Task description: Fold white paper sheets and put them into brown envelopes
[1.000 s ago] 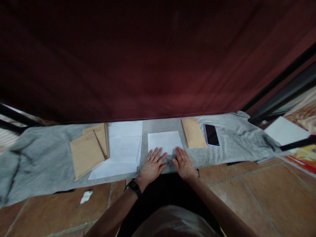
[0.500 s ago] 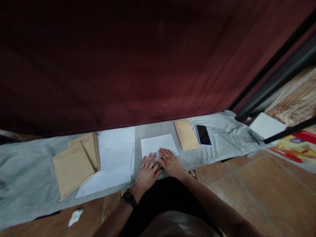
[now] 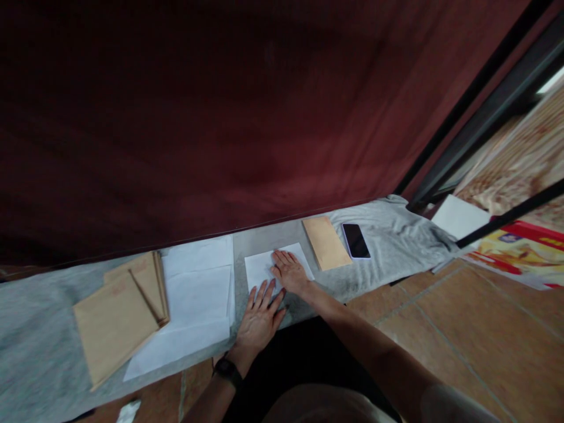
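Observation:
A white sheet of paper (image 3: 259, 265), apparently folded, lies in front of me on the grey cloth. My right hand (image 3: 289, 271) rests flat on its right half with the fingers stretched out. At the sheet's near edge is my left hand (image 3: 259, 320), palm down, fingers spread, fingertips on or just at the paper. Neither hand grips anything. A brown envelope (image 3: 326, 242) lies to the right of the sheet, and past it a phone (image 3: 356, 241) with a dark screen. To the left, several loose white sheets (image 3: 198, 294) overlap one another.
Several brown envelopes (image 3: 118, 317) are piled at the left, partly over the white sheets. Grey cloth (image 3: 35, 329) covers the narrow surface. A dark red curtain (image 3: 264, 129) hangs behind it. Dark bars (image 3: 445, 150) and a colourful box (image 3: 520, 252) stand at the right above the tiled floor.
My right hand has moved up and left over the white sheet, apart from my left hand, which stays at the near edge. The view has shifted slightly.

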A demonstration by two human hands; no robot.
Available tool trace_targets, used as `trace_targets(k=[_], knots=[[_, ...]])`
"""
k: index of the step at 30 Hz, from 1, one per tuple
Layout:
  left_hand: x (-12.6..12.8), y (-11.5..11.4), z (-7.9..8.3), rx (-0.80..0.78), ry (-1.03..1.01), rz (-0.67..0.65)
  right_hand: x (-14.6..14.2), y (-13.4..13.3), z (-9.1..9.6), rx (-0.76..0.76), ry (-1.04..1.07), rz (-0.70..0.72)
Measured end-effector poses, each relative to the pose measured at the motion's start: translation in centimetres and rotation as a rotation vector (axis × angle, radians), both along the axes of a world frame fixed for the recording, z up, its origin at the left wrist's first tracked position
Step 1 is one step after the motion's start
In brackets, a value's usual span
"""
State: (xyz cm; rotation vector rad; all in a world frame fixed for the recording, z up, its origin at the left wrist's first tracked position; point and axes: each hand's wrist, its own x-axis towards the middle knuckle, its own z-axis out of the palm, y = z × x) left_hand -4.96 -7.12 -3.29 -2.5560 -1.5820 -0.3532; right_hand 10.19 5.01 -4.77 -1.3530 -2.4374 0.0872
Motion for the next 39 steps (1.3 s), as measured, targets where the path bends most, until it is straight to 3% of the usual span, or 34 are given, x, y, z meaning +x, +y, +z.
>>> trace_targets(k=[8,11,16,20,25,30,35,39], knots=[[0.0,0.0,0.3,0.011,0.011,0.002,0.0,1.2,1.0,-0.015,0.005,-0.117],[0.0,0.1,0.4,0.009,0.025,-0.002,1.0,-1.1,1.1,-0.037,0.014,-0.055],[-0.1,0.0,0.4,-0.003,0.018,-0.011,3.8,-7.1,0.5,-0.042,0.054,0.135],[0.0,0.3,0.6,0.009,-0.003,-0.011,5.1,-9.4,0.5,-0.041,0.054,0.156],[1.5,2.9,0.6,-0.008,-0.078,0.067,4.7,-9.4,0.5,-0.017,0.099,0.122],[2.7,6.6,-0.5,-0.001,-0.077,0.088,4.4,-9.5,0.2,0.006,0.099,0.095],[1.3,8.4,-1.0,-0.061,-0.064,0.143,4.4,-9.5,0.2,-0.029,0.079,0.085],[-0.5,9.0,-0.8,-0.112,-0.094,0.297,4.5,-9.5,0.4,-0.049,0.080,0.089]])
